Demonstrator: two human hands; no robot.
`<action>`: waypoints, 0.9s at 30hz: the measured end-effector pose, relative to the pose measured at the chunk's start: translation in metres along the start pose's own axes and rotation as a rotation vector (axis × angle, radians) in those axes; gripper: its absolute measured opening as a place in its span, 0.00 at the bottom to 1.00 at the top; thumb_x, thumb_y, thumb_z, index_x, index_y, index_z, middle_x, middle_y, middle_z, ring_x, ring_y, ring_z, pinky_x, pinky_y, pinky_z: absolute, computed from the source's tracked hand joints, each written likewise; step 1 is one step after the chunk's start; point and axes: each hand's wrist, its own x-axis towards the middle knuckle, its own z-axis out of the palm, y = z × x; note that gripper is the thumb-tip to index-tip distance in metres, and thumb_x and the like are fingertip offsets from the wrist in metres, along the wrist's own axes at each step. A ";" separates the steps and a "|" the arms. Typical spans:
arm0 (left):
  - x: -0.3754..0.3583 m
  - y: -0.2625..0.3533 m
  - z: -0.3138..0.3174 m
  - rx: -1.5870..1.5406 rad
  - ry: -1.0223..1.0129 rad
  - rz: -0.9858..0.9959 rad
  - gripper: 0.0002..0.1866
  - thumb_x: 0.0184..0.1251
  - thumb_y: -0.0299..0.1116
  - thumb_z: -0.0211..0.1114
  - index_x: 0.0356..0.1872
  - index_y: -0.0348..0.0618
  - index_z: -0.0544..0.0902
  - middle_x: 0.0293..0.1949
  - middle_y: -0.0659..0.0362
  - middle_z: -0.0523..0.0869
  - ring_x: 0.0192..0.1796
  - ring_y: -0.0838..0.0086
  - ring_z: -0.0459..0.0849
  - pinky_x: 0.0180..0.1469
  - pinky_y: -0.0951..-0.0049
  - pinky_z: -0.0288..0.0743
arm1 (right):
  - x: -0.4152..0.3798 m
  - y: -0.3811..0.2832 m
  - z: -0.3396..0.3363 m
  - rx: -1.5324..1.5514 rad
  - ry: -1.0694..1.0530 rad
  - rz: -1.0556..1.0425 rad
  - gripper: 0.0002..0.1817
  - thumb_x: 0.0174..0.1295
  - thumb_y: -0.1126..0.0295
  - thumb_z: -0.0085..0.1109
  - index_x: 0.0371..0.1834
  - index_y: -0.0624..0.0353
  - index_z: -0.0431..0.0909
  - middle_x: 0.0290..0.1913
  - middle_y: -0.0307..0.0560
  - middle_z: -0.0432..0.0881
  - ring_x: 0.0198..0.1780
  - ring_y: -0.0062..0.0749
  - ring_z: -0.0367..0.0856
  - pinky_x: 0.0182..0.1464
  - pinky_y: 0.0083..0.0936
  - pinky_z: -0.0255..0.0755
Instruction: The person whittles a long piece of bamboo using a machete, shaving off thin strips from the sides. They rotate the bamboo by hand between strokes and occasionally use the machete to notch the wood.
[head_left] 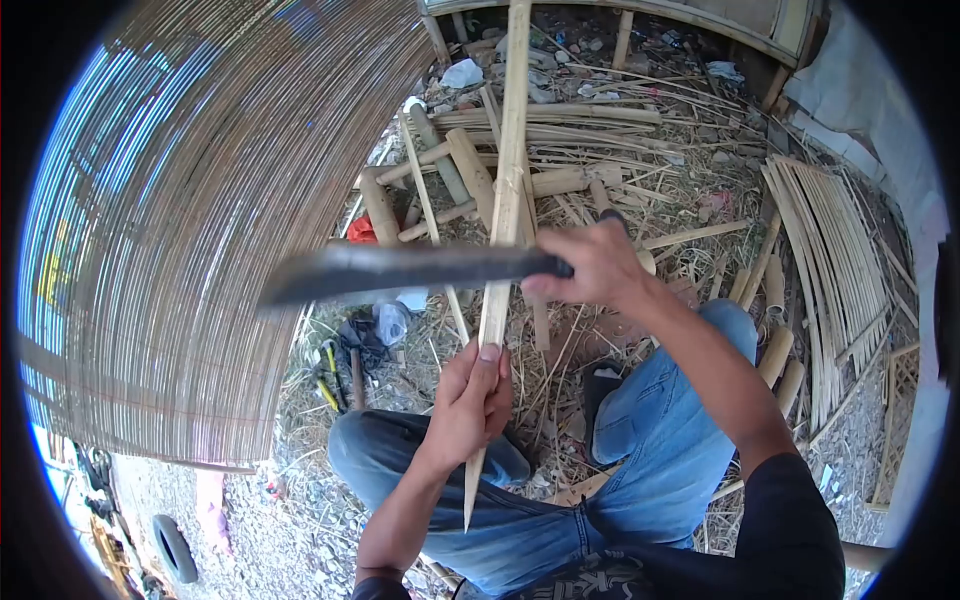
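Observation:
My left hand (471, 396) is wrapped around a long bamboo strip (509, 190), thumb lying along its upper face. The strip's pointed lower end hangs below the fist over my lap, and its other end runs up past the top of the view. In my right hand (592, 262) is the handle of a machete (400, 272), held level with its wide dark blade pointing left. The blade crosses in front of the strip, a little above my left hand, and is blurred by motion.
A slatted bamboo blind (200, 230) hangs at the left. Bamboo poles (468, 178) and loose strips lie on the littered ground ahead. A stack of split slats (825, 270) rests at the right. Yellow-and-black handled tools (330, 378) lie near my left knee.

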 end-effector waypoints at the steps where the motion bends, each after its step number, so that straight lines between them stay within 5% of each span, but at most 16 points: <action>1: -0.002 -0.001 0.000 0.001 -0.008 0.000 0.16 0.87 0.45 0.45 0.39 0.45 0.70 0.17 0.69 0.64 0.13 0.86 0.59 0.15 0.80 0.53 | 0.006 0.019 -0.008 0.013 0.118 0.079 0.33 0.65 0.32 0.57 0.39 0.56 0.86 0.17 0.45 0.80 0.18 0.39 0.80 0.20 0.34 0.70; 3: -0.009 -0.007 0.002 -0.012 -0.152 -0.074 0.18 0.87 0.46 0.43 0.38 0.45 0.69 0.16 0.69 0.60 0.11 0.85 0.56 0.12 0.80 0.49 | 0.015 0.048 -0.027 0.011 0.236 0.162 0.33 0.66 0.33 0.56 0.40 0.56 0.87 0.17 0.44 0.80 0.17 0.38 0.79 0.19 0.34 0.68; 5: -0.013 -0.012 0.002 -0.013 -0.197 -0.094 0.17 0.87 0.46 0.43 0.39 0.45 0.70 0.16 0.69 0.62 0.12 0.85 0.58 0.13 0.80 0.51 | 0.015 0.063 -0.048 0.054 0.425 0.515 0.31 0.70 0.37 0.55 0.40 0.57 0.88 0.15 0.43 0.77 0.15 0.36 0.74 0.20 0.33 0.66; 8: -0.008 -0.012 0.003 0.014 -0.227 -0.116 0.16 0.87 0.45 0.44 0.40 0.45 0.70 0.17 0.69 0.64 0.13 0.86 0.60 0.14 0.81 0.53 | 0.002 0.042 -0.044 0.180 0.400 0.531 0.30 0.72 0.39 0.54 0.41 0.59 0.88 0.14 0.41 0.74 0.14 0.35 0.71 0.21 0.33 0.65; 14: 0.008 0.001 0.009 0.181 0.016 0.028 0.16 0.87 0.43 0.44 0.40 0.45 0.71 0.17 0.68 0.66 0.13 0.86 0.60 0.14 0.81 0.55 | -0.016 -0.015 -0.001 -0.039 0.057 -0.041 0.30 0.64 0.34 0.59 0.32 0.53 0.83 0.12 0.44 0.75 0.14 0.40 0.77 0.20 0.36 0.70; 18: 0.001 -0.001 0.014 0.279 0.036 0.043 0.15 0.87 0.42 0.44 0.39 0.45 0.71 0.17 0.69 0.65 0.12 0.85 0.60 0.13 0.81 0.54 | -0.005 0.015 -0.016 0.035 -0.025 0.104 0.26 0.64 0.40 0.64 0.35 0.55 0.84 0.16 0.47 0.78 0.17 0.46 0.79 0.23 0.39 0.71; 20: 0.000 -0.002 0.013 0.298 0.022 0.068 0.15 0.87 0.42 0.44 0.39 0.45 0.70 0.17 0.68 0.65 0.12 0.86 0.61 0.13 0.81 0.54 | 0.002 0.032 -0.028 0.058 0.130 0.395 0.29 0.66 0.36 0.59 0.33 0.55 0.86 0.13 0.47 0.76 0.16 0.48 0.78 0.23 0.40 0.71; 26: 0.001 -0.003 0.004 0.187 0.016 -0.012 0.15 0.87 0.43 0.45 0.39 0.45 0.71 0.18 0.69 0.67 0.14 0.87 0.62 0.16 0.82 0.55 | -0.011 -0.003 -0.005 0.111 0.034 0.321 0.30 0.65 0.35 0.59 0.33 0.54 0.86 0.15 0.48 0.79 0.18 0.48 0.81 0.25 0.40 0.73; 27: 0.000 -0.001 0.003 0.186 0.020 -0.010 0.15 0.87 0.43 0.45 0.39 0.45 0.71 0.18 0.69 0.67 0.14 0.87 0.62 0.16 0.82 0.55 | -0.014 -0.010 -0.001 0.049 0.039 0.180 0.30 0.64 0.34 0.59 0.33 0.53 0.85 0.15 0.48 0.79 0.18 0.47 0.81 0.24 0.40 0.73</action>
